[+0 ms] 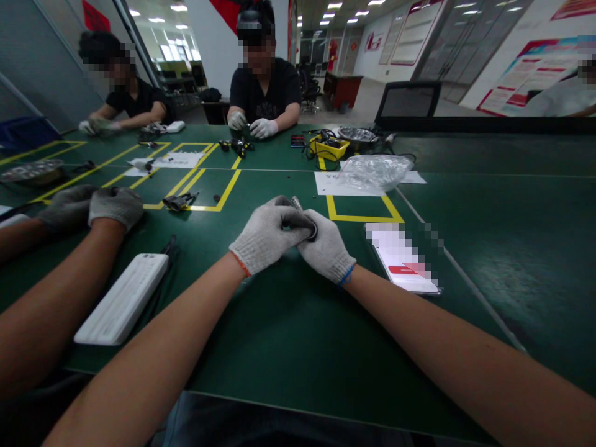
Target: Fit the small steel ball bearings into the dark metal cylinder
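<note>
Dim foreground, bright ceiling lights (334, 5), glare on tabletop (516, 273), stretched edges

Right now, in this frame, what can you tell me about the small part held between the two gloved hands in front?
The small part is mostly hidden by fingers of the left hand and right hand, which both grip it. A dark, rounded end with a pale, shiny rim shows. A silvery tip pokes up behind; whether it belongs to the same piece is unclear. It looks metallic, over the green table.

The held part (314, 233) is between a device (123, 299), left, and phone (403, 258), right, with paper (326, 184) behind.
</note>
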A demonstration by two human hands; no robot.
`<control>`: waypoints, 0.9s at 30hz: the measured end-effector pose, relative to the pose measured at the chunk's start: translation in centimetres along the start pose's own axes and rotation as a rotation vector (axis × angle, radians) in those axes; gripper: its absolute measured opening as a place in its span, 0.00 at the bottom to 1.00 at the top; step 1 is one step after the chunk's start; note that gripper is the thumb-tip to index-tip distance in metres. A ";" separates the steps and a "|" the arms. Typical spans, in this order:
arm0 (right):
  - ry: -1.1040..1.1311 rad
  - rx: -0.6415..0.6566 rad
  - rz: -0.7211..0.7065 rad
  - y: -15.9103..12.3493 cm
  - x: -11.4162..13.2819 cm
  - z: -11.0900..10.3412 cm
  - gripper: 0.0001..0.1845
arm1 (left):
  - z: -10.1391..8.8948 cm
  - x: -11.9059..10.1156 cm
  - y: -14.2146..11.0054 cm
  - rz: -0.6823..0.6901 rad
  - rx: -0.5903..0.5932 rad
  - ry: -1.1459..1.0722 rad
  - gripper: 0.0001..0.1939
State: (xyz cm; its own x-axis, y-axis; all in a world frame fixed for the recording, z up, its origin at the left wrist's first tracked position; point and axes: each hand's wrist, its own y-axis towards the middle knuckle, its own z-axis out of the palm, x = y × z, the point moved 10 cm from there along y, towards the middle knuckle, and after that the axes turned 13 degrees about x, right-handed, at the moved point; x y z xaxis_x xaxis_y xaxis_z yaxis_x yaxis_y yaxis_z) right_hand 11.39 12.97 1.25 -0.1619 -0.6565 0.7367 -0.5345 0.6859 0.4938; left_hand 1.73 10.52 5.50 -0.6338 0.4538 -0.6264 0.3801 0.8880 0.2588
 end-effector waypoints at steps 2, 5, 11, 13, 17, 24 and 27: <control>-0.006 0.011 0.003 0.0 0.0 0.1 0.04 | 0.0 -0.2 0.0 -0.002 0.003 0.035 0.02; -0.032 0.020 0.009 0.0 0.0 0.1 0.03 | 0.1 -0.7 0.0 0.001 0.007 0.093 0.02; -0.037 0.011 -0.032 0.1 0.4 0.0 0.05 | -0.2 -0.9 0.1 -0.072 -0.015 0.138 0.03; -0.047 0.026 -0.040 0.1 0.6 0.1 0.05 | -0.3 -0.1 0.1 -0.129 -0.040 0.073 0.09; -0.079 0.053 -0.023 0.1 0.7 0.2 0.03 | 0.6 2.3 0.2 -0.239 -0.033 -0.174 0.18; -0.055 -0.023 0.012 -0.1 0.5 -0.4 0.04 | 2.5 4.8 0.5 -0.190 -0.007 -0.812 0.18; -0.027 -0.078 0.025 -0.2 0.0 -0.9 0.06 | 2.7 5.6 0.3 -0.195 -0.009 -0.958 0.18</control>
State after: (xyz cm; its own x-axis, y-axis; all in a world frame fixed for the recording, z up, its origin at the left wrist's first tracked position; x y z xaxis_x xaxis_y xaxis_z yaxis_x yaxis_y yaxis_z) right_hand 12.19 13.10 1.60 -0.1970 -0.6467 0.7369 -0.4636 0.7237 0.5112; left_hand 0.04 13.10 0.07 0.1322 0.0506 -0.9899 0.3191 0.9433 0.0908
